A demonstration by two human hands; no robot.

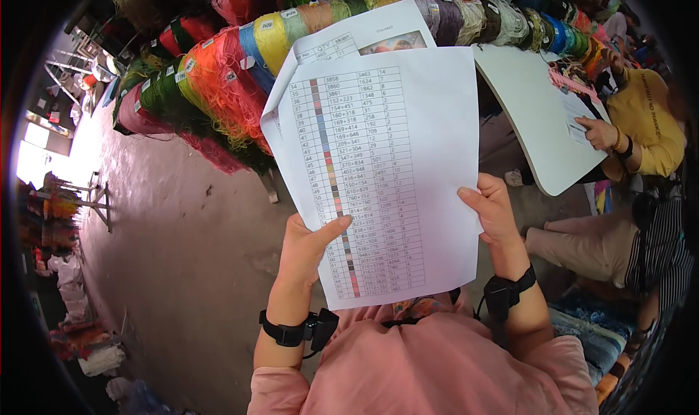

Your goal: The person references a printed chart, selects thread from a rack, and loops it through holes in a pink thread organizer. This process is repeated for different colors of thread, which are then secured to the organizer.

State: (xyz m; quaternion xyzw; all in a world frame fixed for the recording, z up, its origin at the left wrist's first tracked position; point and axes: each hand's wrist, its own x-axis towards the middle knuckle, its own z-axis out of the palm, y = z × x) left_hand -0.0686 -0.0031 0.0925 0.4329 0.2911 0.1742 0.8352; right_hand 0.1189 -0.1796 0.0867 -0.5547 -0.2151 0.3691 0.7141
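Observation:
Both my hands hold up a few white paper sheets in front of me. The front sheet (437, 196) bears a printed table with a narrow column of colour swatches. My left hand (309, 244) grips its lower left edge, the thumb lying over the table rows. My right hand (491, 207) pinches the right edge between thumb and fingers. Behind the front sheet, another sheet (342, 40) shows at the top, with a small table and part of a colour picture; its left side curls. Black straps with small devices are on both my wrists.
Bundles of coloured yarn (226, 65) hang along a rack beyond the papers. A white table (531, 116) stands at the right; a person in a yellow top (648, 116) rests a hand on a paper there. Another person in a striped top (659, 247) is nearer. Folded blue textiles (586, 335) lie lower right.

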